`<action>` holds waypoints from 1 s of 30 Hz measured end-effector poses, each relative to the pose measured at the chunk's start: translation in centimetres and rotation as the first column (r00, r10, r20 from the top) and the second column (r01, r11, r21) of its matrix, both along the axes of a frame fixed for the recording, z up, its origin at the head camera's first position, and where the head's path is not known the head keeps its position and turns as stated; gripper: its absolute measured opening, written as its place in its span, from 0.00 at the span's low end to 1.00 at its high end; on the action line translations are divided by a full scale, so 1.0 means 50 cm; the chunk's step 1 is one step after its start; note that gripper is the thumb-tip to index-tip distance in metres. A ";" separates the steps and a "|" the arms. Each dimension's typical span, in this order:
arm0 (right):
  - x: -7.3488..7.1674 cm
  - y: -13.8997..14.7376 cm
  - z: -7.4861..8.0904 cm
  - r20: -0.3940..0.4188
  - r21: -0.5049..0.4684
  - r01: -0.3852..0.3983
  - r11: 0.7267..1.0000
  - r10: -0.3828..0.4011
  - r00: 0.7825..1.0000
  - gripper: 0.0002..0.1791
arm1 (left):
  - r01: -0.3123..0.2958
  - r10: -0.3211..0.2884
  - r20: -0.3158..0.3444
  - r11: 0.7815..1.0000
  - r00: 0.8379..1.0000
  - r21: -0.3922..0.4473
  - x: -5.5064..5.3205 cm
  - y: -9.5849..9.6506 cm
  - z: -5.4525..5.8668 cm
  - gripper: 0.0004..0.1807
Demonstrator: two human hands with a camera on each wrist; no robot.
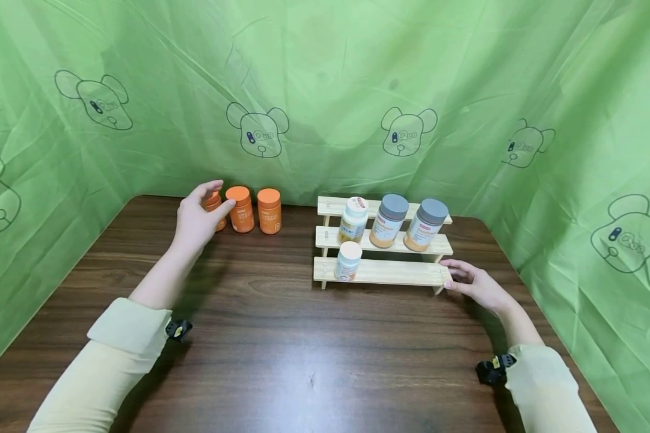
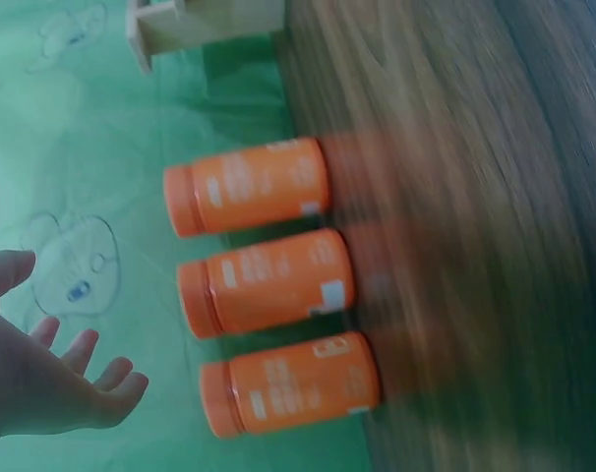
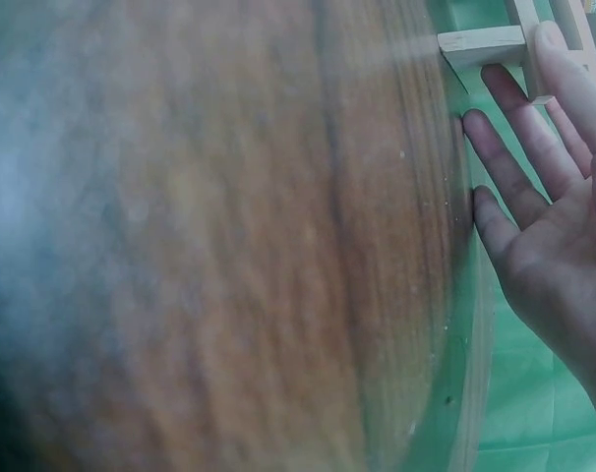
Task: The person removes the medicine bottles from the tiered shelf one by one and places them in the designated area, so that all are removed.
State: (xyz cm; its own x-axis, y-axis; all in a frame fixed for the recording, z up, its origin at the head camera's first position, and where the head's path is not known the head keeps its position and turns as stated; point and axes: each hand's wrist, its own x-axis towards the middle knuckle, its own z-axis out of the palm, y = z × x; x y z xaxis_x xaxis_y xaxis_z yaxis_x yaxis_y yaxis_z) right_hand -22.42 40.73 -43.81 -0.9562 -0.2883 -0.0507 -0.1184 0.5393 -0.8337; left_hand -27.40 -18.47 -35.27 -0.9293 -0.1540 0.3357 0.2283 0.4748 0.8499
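My left hand (image 1: 197, 219) is held with fingers spread beside a row of orange bottles. The leftmost orange bottle (image 2: 293, 383) is partly hidden behind it in the head view. The left wrist view shows a gap between that hand and the bottles. The middle orange bottle (image 1: 242, 211) and the right one (image 1: 270, 213) stand upright next to it. At the right end of a three-tier wooden rack (image 1: 397, 272), my right hand (image 1: 476, 285) grips the lowest tier, thumb in front and fingers behind.
On the rack's middle tier stand a white bottle with a yellowish label (image 1: 352, 224) and two grey-lidded jars (image 1: 388, 222). A smaller white bottle (image 1: 349, 263) sits on the lowest tier's left. Green cloth (image 1: 325, 72) hangs behind and beside the brown wooden table (image 1: 281, 337).
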 end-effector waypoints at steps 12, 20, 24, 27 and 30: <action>0.000 0.001 0.000 0.000 -0.026 -0.010 1.000 0.010 1.000 0.31 | 0.079 -0.079 0.001 0.996 0.997 0.048 0.037 0.051 0.024 0.29; 0.000 -0.001 0.001 0.005 -0.011 -0.006 1.000 0.006 1.000 0.31 | 0.139 -0.140 0.000 0.982 0.990 0.126 0.047 0.085 0.027 0.28; -0.001 0.001 -0.002 0.007 -0.007 -0.001 1.000 0.001 1.000 0.31 | 0.189 -0.191 -0.002 0.969 0.982 0.157 0.047 0.104 0.026 0.27; -0.001 0.002 -0.003 0.011 -0.017 -0.006 1.000 0.006 1.000 0.32 | 0.230 -0.233 0.004 0.959 0.972 0.165 0.048 0.119 0.023 0.28; -0.001 0.002 -0.004 0.013 -0.025 -0.010 1.000 0.010 1.000 0.32 | 0.265 -0.269 -0.007 0.947 0.963 0.183 0.048 0.136 0.020 0.29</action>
State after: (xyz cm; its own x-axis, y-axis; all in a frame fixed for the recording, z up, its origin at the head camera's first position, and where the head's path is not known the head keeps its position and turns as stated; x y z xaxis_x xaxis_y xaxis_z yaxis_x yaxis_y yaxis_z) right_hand -22.48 40.83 -44.00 -0.9525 -0.2993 -0.0561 -0.1126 0.5173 -0.8484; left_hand -24.98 -11.67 -34.25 -0.9503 0.0442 0.3081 0.3096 0.2366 0.9209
